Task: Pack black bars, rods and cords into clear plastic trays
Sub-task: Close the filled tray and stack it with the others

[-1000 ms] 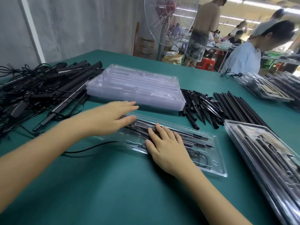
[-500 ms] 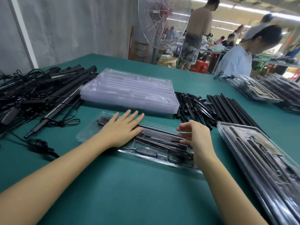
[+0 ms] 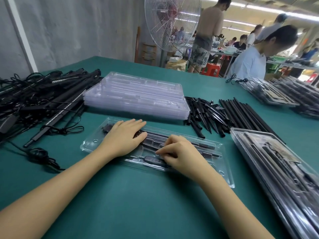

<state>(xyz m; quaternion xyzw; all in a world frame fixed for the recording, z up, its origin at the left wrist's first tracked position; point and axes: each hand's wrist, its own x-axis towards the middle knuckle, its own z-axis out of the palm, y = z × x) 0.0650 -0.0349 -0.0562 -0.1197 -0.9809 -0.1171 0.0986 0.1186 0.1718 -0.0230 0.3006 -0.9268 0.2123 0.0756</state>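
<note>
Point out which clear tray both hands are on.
The lone tray in front, under left hand and right hand; the empty stack behind lies untouched.

The only lettering that can be made out is on the patterned shorts (image 3: 200, 54) of the person standing beside the fan (image 3: 172, 23) — pale capitals near the hem that look like "STREET". The other marks printed on the shorts are too blurred to read. A brownish card (image 3: 283, 150) lies inside the packed tray (image 3: 233, 133) at the right — any print on it is illegible.
</note>
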